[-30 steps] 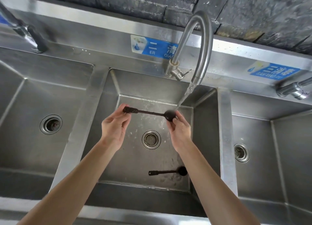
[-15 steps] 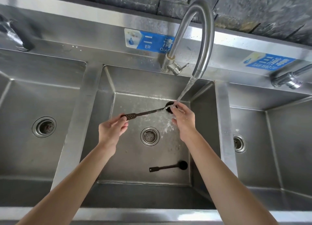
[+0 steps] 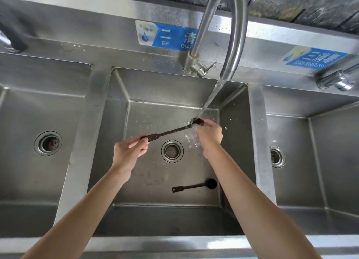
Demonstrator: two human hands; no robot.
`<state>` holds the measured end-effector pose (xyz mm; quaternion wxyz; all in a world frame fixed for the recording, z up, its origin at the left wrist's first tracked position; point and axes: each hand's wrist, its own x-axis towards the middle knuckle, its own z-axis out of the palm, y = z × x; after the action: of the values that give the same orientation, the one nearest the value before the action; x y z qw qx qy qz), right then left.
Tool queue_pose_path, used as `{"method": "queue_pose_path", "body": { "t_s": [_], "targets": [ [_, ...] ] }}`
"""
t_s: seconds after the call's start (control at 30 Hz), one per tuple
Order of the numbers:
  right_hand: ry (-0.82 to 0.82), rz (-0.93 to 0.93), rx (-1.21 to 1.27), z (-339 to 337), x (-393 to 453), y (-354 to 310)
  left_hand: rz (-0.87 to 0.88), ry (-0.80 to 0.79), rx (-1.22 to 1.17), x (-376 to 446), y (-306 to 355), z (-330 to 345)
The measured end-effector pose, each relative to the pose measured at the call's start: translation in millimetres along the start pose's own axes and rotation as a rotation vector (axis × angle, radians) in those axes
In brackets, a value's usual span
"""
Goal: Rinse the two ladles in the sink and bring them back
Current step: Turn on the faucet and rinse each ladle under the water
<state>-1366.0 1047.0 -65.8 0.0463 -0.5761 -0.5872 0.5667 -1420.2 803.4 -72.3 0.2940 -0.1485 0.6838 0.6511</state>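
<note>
A dark ladle (image 3: 168,132) is held level over the middle sink basin (image 3: 149,91). My left hand (image 3: 129,150) pinches the perforated end of its handle. My right hand (image 3: 208,134) grips the small bowl end, which sits right under the running water from the curved tap (image 3: 236,31); water splashes off my fingers. A second dark ladle (image 3: 195,186) lies flat on the basin floor near the front right, its bowl pointing right, untouched.
The basin's drain (image 3: 172,151) lies below the held ladle. Steel basins flank it on the left (image 3: 38,107) and on the right (image 3: 320,126), each with a drain. Another tap (image 3: 338,80) juts out at the right. Blue labels are stuck on the steel backsplash.
The ladle's bowl has risen into the water stream, with my right hand moving up and right around it. My left hand has dropped slightly, so the handle tilts.
</note>
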Motion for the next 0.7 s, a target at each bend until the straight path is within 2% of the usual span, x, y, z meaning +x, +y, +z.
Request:
{"method": "queue_pose_path", "body": {
  "t_s": [0.1, 0.27, 0.37, 0.53, 0.63, 0.7],
  "targets": [
    [0.021, 0.05, 0.034, -2.1, 2.5, -0.3, -0.029, -0.13, 0.076, 1.3, -2.4, -5.2],
    [-0.061, 0.058, -0.007, -0.4, 12.3, 18.1, -0.135, -0.441, 0.278, 2.1, -9.8, -3.1],
    [-0.127, 0.076, 0.125, -1.8, 14.7, 27.4, -0.178, -0.565, 0.327, 0.1, -15.7, 4.1],
    [-0.225, 0.13, 0.342, -10.5, 15.6, 41.1, -0.207, -0.536, 0.281, -6.5, -24.7, 17.8],
    [-0.178, 0.248, 0.457, -19.4, 19.4, 64.7, -0.211, -0.49, 0.265, -8.4, -32.4, 24.8],
    [-0.116, 0.382, 0.392, -25.1, 24.1, 96.7, -0.228, -0.462, 0.285, -8.1, -39.9, 29.6]
  ]
}}
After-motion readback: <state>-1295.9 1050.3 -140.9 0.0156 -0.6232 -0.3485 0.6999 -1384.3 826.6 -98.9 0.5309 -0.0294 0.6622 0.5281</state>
